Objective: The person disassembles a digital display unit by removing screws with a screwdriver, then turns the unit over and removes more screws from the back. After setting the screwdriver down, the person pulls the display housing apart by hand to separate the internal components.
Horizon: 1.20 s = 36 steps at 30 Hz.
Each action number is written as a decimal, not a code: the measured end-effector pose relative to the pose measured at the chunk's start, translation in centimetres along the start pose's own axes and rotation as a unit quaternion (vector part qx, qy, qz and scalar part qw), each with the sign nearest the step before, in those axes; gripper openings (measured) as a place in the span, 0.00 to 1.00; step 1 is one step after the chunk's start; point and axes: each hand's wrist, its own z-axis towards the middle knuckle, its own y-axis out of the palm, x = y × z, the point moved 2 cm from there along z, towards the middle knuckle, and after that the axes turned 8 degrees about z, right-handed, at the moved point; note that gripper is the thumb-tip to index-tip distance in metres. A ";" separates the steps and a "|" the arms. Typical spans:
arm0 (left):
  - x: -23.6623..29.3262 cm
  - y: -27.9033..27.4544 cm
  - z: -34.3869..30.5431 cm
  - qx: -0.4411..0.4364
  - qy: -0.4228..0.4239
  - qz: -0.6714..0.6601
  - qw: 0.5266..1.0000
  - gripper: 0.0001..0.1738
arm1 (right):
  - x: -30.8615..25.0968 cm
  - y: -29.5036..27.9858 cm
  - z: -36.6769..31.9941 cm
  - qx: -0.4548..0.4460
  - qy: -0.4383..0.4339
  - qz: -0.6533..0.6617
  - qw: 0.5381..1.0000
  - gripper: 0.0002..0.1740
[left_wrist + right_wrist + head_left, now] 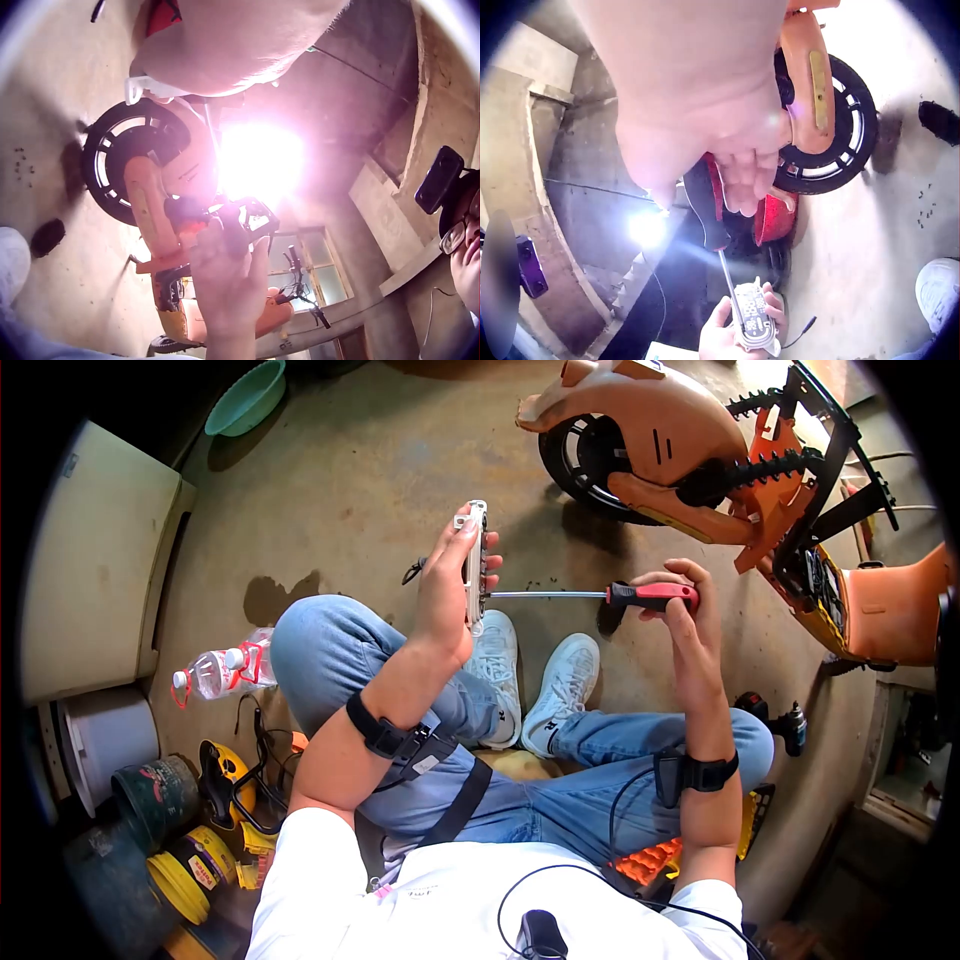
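Screwdriver (648, 597), red-and-black handle, is gripped in the right hand (683, 615), with fingers curled tight round the handle. Its shaft is held level toward 9 o'clock, and the tip is set against a small white casing (476, 565). The casing is held upright on edge in the left hand (450, 588), with fingers and thumb clamped on its sides, just left of frame centre above the raised knees. White sneakers (560, 685) are seen at 6 o'clock of the casing on the concrete floor (370, 480). An orange scooter (670, 435) is noted at 1 o'clock, a water bottle (222, 672) at 8 o'clock and a green basin (247, 397) at 11 o'clock.
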 end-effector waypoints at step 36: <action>-0.5 0.0 0.6 -0.012 -0.002 -0.009 1.000 0.28 | 1.3 -1.3 -0.2 0.013 0.095 0.037 0.995 0.16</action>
